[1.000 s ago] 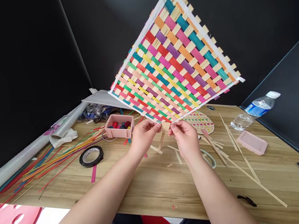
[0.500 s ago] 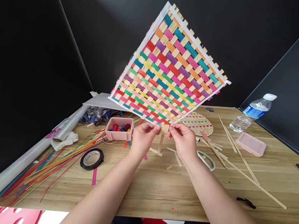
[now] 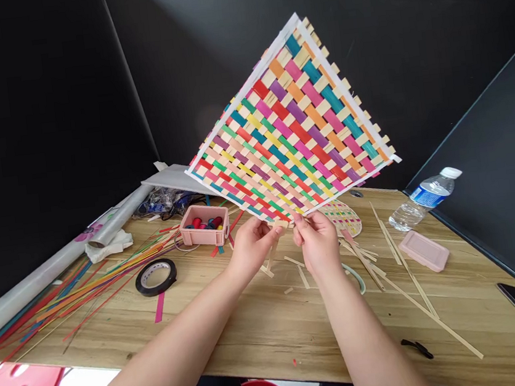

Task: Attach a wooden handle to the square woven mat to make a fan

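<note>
Bench of pale wood lies under our work. Above it we hold up a woven mat of coloured strips, tilted; our left hand and right hand pinch its lowest corner, fingertips closed.
</note>
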The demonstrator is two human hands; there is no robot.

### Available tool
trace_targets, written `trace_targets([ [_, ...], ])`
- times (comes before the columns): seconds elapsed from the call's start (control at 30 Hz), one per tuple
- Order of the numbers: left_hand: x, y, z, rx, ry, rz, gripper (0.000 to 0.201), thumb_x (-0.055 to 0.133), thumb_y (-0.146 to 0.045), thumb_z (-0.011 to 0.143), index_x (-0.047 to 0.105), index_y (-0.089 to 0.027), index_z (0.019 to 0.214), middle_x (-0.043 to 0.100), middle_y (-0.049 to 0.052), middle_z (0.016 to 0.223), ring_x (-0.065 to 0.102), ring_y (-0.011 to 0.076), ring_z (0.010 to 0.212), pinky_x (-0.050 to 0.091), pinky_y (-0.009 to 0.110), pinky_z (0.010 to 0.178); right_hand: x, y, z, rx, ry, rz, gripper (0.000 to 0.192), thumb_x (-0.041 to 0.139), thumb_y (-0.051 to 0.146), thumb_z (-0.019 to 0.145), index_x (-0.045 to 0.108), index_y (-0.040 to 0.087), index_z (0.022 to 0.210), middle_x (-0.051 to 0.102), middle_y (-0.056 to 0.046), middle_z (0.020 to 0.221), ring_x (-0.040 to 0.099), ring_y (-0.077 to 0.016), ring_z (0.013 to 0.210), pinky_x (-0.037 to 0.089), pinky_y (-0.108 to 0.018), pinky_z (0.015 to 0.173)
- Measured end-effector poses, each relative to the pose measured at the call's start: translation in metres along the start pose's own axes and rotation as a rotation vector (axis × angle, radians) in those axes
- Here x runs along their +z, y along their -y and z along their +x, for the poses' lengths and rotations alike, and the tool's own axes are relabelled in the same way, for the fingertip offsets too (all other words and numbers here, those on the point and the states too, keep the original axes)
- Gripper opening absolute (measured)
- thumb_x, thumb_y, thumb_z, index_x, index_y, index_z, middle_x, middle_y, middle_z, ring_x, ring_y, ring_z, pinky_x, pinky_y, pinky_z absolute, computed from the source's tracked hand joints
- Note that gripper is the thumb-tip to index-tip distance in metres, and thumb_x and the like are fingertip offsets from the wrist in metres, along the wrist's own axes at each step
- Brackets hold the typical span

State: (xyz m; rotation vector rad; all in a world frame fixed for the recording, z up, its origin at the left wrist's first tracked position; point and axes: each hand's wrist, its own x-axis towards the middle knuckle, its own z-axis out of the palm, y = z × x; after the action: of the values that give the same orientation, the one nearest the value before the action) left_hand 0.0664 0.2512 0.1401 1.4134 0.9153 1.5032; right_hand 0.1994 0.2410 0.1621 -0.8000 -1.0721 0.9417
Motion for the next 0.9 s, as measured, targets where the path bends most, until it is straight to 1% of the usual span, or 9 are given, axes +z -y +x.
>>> trace_targets([
  [0.1, 0.002, 0.0, -0.001, -0.071, 0.061, -0.053, 0.023, 0.071, -0.039, 0.075, 0.062, -0.018, 0.072, 0.055, -0.004, 0.051, 0.049, 0.0109, 0.047, 0.038, 0.023, 0.048, -0.001, -0.004, 0.001, 0.016, -0.005, 0.052, 0.03, 0.078, 0.041, 0.073, 0.057, 0.02, 0.068, 0.041, 0.009, 0.052, 0.026, -0.004, 0.042, 0.02, -0.021, 0.041],
  [0.17, 0.003, -0.001, -0.002, -0.074, 0.064, -0.061, 0.026, 0.068, -0.038, 0.077, 0.061, -0.017, 0.064, 0.057, -0.002, 0.05, 0.052, 0.0112, 0.049, 0.041, 0.023, 0.051, -0.001, -0.005, 0.001, 0.018, -0.008, 0.087, 0.033, 0.079, 0.041, 0.072, 0.054, 0.019, 0.066, 0.041, 0.009, 0.053, 0.027, -0.0037, 0.043, 0.021, -0.021, 0.041],
  [0.27, 0.002, -0.004, -0.003, -0.037, 0.065, -0.032, 0.035, 0.062, -0.039, 0.083, 0.061, -0.016, 0.056, 0.061, 0.001, 0.054, 0.055, 0.0118, 0.054, 0.044, 0.024, 0.058, 0.0, -0.006, 0.001, 0.006, -0.026, 0.119, 0.033, 0.08, 0.041, 0.071, 0.055, 0.019, 0.067, 0.046, 0.008, 0.056, 0.029, -0.0036, 0.044, 0.024, -0.021, 0.042],
  [0.37, 0.003, -0.006, -0.004, -0.028, 0.062, -0.046, 0.036, 0.059, -0.04, 0.085, 0.063, -0.017, 0.057, 0.061, 0.001, 0.055, 0.056, 0.0121, 0.054, 0.045, 0.024, 0.058, 0.001, -0.007, 0.001, -0.009, -0.052, 0.118, 0.034, 0.08, 0.042, 0.07, 0.056, 0.019, 0.068, 0.049, 0.007, 0.056, 0.035, -0.0047, 0.044, 0.028, -0.022, 0.044],
  [0.47, 0.004, -0.006, -0.005, -0.021, 0.054, -0.056, 0.035, 0.06, -0.038, 0.085, 0.062, -0.017, 0.057, 0.06, 0.001, 0.055, 0.056, 0.0118, 0.053, 0.045, 0.024, 0.058, 0.002, -0.008, 0.001, -0.014, -0.05, 0.144, 0.035, 0.08, 0.043, 0.07, 0.055, 0.019, 0.066, 0.05, 0.007, 0.055, 0.038, -0.0051, 0.044, 0.03, -0.022, 0.045],
  [0.67, 0.004, -0.001, -0.005, -0.01, 0.047, -0.069, 0.034, 0.06, -0.036, 0.085, 0.064, -0.016, 0.058, 0.06, 0.001, 0.057, 0.056, 0.0116, 0.054, 0.045, 0.023, 0.057, 0.005, -0.011, 0.0, -0.026, -0.05, 0.225, 0.033, 0.08, 0.038, 0.072, 0.053, 0.019, 0.066, 0.047, 0.009, 0.055, 0.038, -0.0043, 0.044, 0.031, -0.02, 0.045],
  [0.83, 0.004, 0.003, -0.003, 0.008, 0.04, -0.059, 0.034, 0.059, -0.036, 0.086, 0.064, -0.017, 0.058, 0.06, 0.001, 0.058, 0.056, 0.0119, 0.054, 0.045, 0.024, 0.056, 0.005, -0.012, -0.001, -0.037, -0.066, 0.188, 0.033, 0.078, 0.041, 0.073, 0.054, 0.02, 0.066, 0.046, 0.009, 0.052, 0.035, -0.0044, 0.042, 0.029, -0.021, 0.043],
  [0.9, 0.003, 0.003, -0.002, 0.017, 0.051, -0.044, 0.036, 0.058, -0.037, 0.086, 0.063, -0.017, 0.057, 0.059, 0.001, 0.056, 0.055, 0.012, 0.053, 0.044, 0.024, 0.056, 0.003, -0.01, 0.001, -0.035, -0.059, 0.145, 0.03, 0.077, 0.042, 0.074, 0.058, 0.02, 0.068, 0.051, 0.008, 0.054, 0.033, -0.0043, 0.042, 0.029, -0.021, 0.043],
])
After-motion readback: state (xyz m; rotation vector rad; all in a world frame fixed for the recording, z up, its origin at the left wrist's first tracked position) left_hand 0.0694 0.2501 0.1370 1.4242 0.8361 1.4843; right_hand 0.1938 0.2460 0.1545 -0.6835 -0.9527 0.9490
